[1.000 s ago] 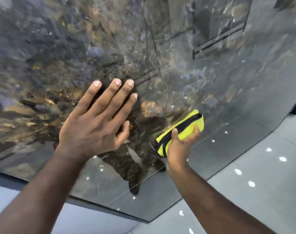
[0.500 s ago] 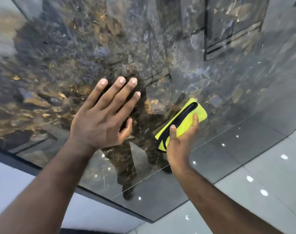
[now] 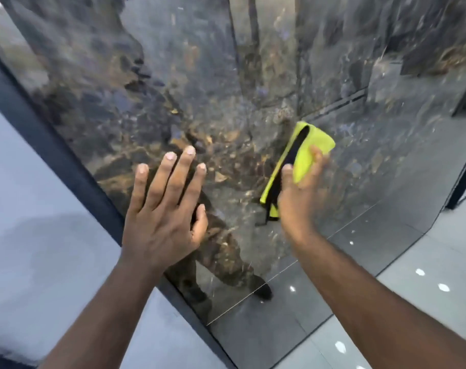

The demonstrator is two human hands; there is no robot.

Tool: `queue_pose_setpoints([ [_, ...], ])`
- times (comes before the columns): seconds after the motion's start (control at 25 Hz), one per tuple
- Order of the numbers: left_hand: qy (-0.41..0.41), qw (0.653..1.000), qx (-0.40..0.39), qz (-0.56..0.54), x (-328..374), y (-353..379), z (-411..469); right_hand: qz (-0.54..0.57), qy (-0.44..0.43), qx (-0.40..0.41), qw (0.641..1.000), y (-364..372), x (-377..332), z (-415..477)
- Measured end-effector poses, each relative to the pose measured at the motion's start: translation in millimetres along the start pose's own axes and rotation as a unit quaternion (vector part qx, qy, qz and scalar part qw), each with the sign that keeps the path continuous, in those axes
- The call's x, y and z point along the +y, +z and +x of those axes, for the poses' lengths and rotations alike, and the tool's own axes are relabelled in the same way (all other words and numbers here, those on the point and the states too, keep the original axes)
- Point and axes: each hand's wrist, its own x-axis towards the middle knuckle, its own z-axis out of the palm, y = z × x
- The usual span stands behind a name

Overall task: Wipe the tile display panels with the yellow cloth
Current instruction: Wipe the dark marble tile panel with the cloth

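From where I stand, the person's left hand (image 3: pixel 162 219) lies flat against the glossy, dark, marble-patterned tile display panel (image 3: pixel 200 83). Its grip is spread wide, four fingers straight and fanned upward, thumb out to the right, holding nothing. To the right of it and clearly apart, the right hand (image 3: pixel 297 198) has its grip pinched on the folded yellow cloth with a black edge strip (image 3: pixel 318 141). The thumb sits by the black strip and a finger lies over the yellow face; the hand is blurred, so I cannot make out the other fingers. The cloth lies against the panel right of its middle, tilted, its far end leaning right above the hand and its near end trailing down beside the wrist. A dark metal frame (image 3: pixel 48 145) runs along the panel's left edge, with a pale grey surface (image 3: pixel 35 214) beyond it. At the near right lies a pale grey tiled floor (image 3: pixel 402 315) dotted with bright light spots. Below the hands, the panel shows the reflection of a standing figure's legs (image 3: pixel 226 257).
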Motion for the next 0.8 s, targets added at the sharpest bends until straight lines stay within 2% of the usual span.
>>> queue_pose_setpoints([
  [0.04, 0.004, 1.000, 0.009, -0.009, -9.7, -0.8, -2.3, -0.023, -0.102, -0.074, 0.992, 1.5, -10.0, -25.2],
  [0.08, 0.009, 1.000, 0.018, -0.018, -19.9, -3.1, -5.2, -0.028, -0.171, -0.112, 0.979, 4.5, -15.5, -40.2],
  [0.12, 0.015, 0.999, 0.026, -0.020, -27.6, -5.3, -9.0, -0.031, -0.197, -0.105, 0.974, 4.9, -18.2, -41.9],
  [0.16, 0.021, 0.999, 0.035, -0.018, -33.2, -6.2, -13.2, -0.013, -0.148, -0.067, 0.987, 9.7, -14.9, -32.5],
  [0.2, 0.029, 0.999, 0.043, -0.017, -37.7, -5.1, -17.5, 0.025, -0.026, -0.005, 0.999, 12.4, -14.7, -16.5],
  [0.24, 0.038, 0.998, 0.046, -0.018, -40.6, -2.8, -21.7, 0.058, 0.065, 0.033, 0.996, 15.3, -18.0, -3.1],
  [0.28, 0.046, 0.997, 0.050, -0.020, -41.4, -0.3, -25.5, 0.058, 0.095, 0.036, 0.993, 17.4, -26.0, -3.3],
  [0.32, 0.053, 0.997, 0.058, -0.021, -40.9, 2.1, -28.3, 0.032, 0.035, 0.003, 0.999, 19.9, -39.6, -17.0],
  [0.36, 0.055, 0.996, 0.067, -0.019, -40.5, 4.5, -29.9, -0.013, -0.070, -0.062, 0.996, 19.2, -49.2, -43.1],
  [0.4, 0.054, 0.996, 0.075, -0.016, -41.1, 7.0, -31.3, -0.049, -0.151, -0.121, 0.980, 20.7, -45.7, -71.5],
  [0.44, 0.053, 0.995, 0.081, -0.012, -41.7, 9.3, -32.3, -0.054, -0.183, -0.147, 0.971, 20.4, -35.6, -86.8],
  [0.48, 0.055, 0.995, 0.086, -0.011, -41.6, 11.2, -32.8, -0.044, -0.181, -0.133, 0.974, 17.5, -25.9, -86.8],
  [0.52, 0.056, 0.994, 0.090, -0.013, -41.1, 12.1, -33.0, -0.028, -0.110, -0.089, 0.990, 17.6, -20.4, -74.6],
  [0.56, 0.057, 0.994, 0.092, -0.016, -41.0, 12.3, -32.9, 0.015, 0.013, -0.024, 1.000, 19.9, -13.3, -53.0],
  [0.6, 0.056, 0.994, 0.093, -0.015, -41.2, 12.5, -32.8, 0.040, 0.101, 0.023, 0.994, 22.1, -13.1, -34.1],
  [0.64, 0.054, 0.994, 0.094, -0.010, -40.9, 12.8, -33.2, 0.039, 0.118, 0.034, 0.992, 21.2, -17.1, -25.2],
  [0.68, 0.049, 0.994, 0.095, -0.003, -40.1, 12.5, -33.8, 0.018, 0.055, 0.022, 0.998, 20.1, -23.5, -29.8],
  [0.76, 0.033, 0.996, 0.085, -0.004, -35.4, 10.9, -34.8, -0.032, -0.088, -0.052, 0.994, 22.1, -11.2, -63.5],
  [0.8, 0.021, 0.997, 0.071, -0.011, -31.5, 9.9, -36.1, -0.040, -0.105, -0.074, 0.991, 18.7, 9.1, -78.8],
])
